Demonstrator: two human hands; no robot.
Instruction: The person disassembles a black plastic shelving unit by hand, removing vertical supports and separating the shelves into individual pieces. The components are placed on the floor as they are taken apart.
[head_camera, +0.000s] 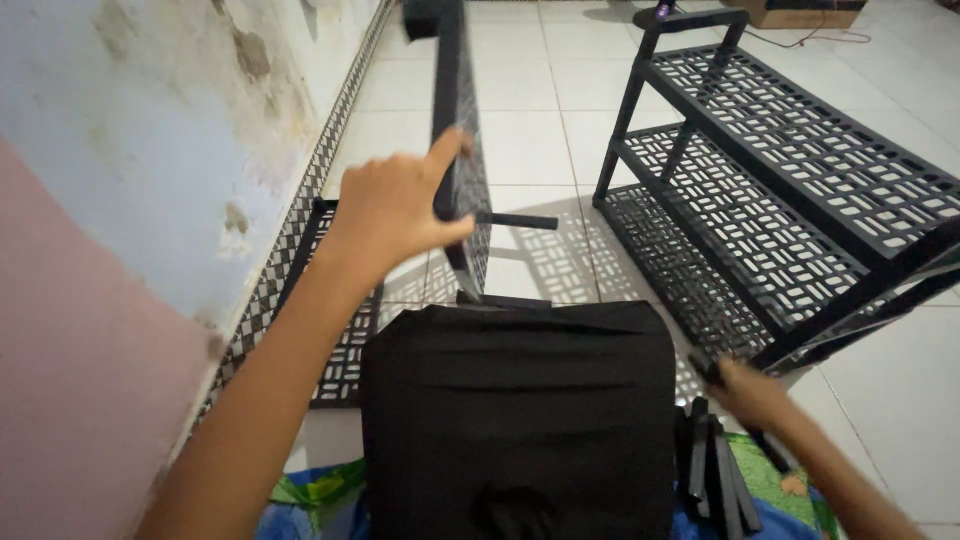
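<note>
White floor tiles (530, 140) and a stained, peeling wall (150, 150) are framing the scene as we are looking down over a black-clad lap (515, 420). Our left hand (395, 215) is clamping thumb and fingers on the lower end of a black perforated plastic shelf panel (455, 100), which is standing on edge, nearly upright, beside the wall. Another black perforated panel (335, 360) is lying flat on the floor beneath it. Our right hand (750, 395) is closing around a short black plastic post (705, 368) just beside the corner of a black three-tier plastic rack (800, 170). More black posts (715, 470) are lying bundled near that hand on a green patterned mat (780, 485).
</note>
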